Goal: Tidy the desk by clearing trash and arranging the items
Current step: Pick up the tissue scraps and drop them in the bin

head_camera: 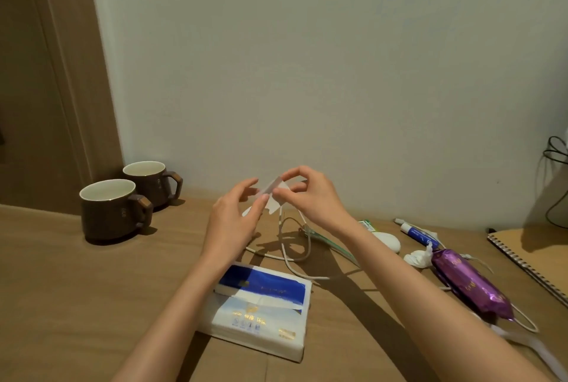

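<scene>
Midair, white paper scrap between left hand and right hand.

Two brown mugs. One tissue pack, one purple packet, one spiral notebook. One blue-and-white tube, one crumpled tissue, one white oval object.

Brown wooden desk, as I see it from the head camera.
At 10 o'clock stand two dark brown ceramic mugs; at 6, a blue-and-white soft tissue pack; at centre, a looping white cable; from 3 to 4, a blue-and-white tube, a crumpled white tissue, a purple foil packet and a spiral-bound kraft notebook.
</scene>
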Demonstrator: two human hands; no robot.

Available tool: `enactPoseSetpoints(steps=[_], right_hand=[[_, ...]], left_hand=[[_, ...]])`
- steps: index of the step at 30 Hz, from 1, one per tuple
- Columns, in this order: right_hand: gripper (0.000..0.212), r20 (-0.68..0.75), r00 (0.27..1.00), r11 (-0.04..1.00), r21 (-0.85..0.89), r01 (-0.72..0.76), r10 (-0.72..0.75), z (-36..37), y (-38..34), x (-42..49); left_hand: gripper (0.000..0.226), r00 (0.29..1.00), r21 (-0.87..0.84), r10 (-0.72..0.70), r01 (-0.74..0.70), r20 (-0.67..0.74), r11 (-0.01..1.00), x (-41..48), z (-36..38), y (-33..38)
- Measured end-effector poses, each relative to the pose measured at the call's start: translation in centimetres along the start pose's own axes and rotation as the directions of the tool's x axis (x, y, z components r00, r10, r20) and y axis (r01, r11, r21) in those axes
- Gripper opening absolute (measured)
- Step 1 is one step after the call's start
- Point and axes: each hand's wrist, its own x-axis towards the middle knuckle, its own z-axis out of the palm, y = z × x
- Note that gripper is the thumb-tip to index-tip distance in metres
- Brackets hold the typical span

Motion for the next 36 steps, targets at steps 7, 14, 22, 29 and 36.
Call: enactPoseSetpoints(steps=[7,14,22,29,36], right_hand=[[0.027,0.0,1.0,0.997,-0.075,-0.027,0.028,-2.8,-0.4,-4.5],[0.009,-0.058,0.995,0.908,-0.408,-0.097,0.08,-10.3,1.1,-10.6],[0.033,-0.203,0.934,0.627,-0.696,-0.35,0.295,-16.6,5.8,-19.4],[0.032,-0.21,0.938,0.517,-0.79,-0.329,0.276,-16.4,7.8,-21.7],[0.027,-0.169,0.97,0.565,-0.79,-0.238,0.172,-15.4,8.4,-21.2]], left_hand=[[0.011,0.998,-0.018,0.049,-0.049,0.049,0.999,-0.9,0.9,1.5],[0.005,0.994,-0.056,0.064,-0.059,0.092,0.997,-2.6,2.8,3.5],[0.012,0.969,-0.05,0.144,-0.137,0.198,0.989,-4.8,4.3,4.6],[0.009,0.962,-0.074,0.171,-0.159,0.212,0.984,-6.2,4.3,5.7],[0.012,0.97,-0.06,0.155,-0.146,0.186,0.987,-8.0,3.1,6.6]])
